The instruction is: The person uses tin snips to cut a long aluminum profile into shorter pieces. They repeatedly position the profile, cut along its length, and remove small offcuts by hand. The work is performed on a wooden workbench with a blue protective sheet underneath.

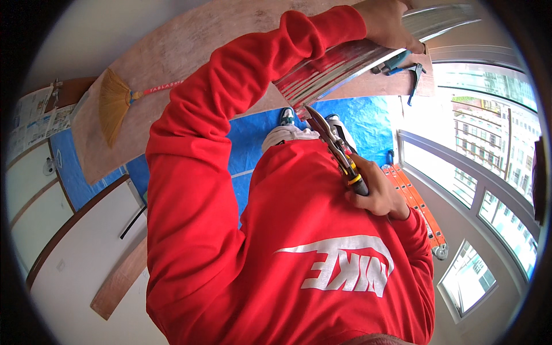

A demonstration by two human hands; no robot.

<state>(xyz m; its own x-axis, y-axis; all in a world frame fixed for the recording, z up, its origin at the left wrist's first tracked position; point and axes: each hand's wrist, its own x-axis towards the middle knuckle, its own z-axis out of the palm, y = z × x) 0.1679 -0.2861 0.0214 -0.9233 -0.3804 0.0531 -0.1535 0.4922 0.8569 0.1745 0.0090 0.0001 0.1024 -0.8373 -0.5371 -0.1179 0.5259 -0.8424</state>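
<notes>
Stretched far out, my left hand (391, 26) is closed around a long, shiny, ridged metal channel (339, 66). The channel slants from the upper right down to the front of my body. My right hand (376, 187), held before my chest, grips tin snips (332, 141) by their black and yellow handles. The snips' jaws are at the channel's near end; I cannot tell whether they are biting into the metal. Red sleeves cover both my arms, and the left one hides part of the channel.
A plywood sheet (201, 43) lies across the far side with a straw broom (115, 103) on it. Near its right end are a teal-handled tool (398, 60) and a black-and-blue tool (417, 77). Blue tarp (368, 126) covers the floor. An orange ladder (417, 201) lies by the windows.
</notes>
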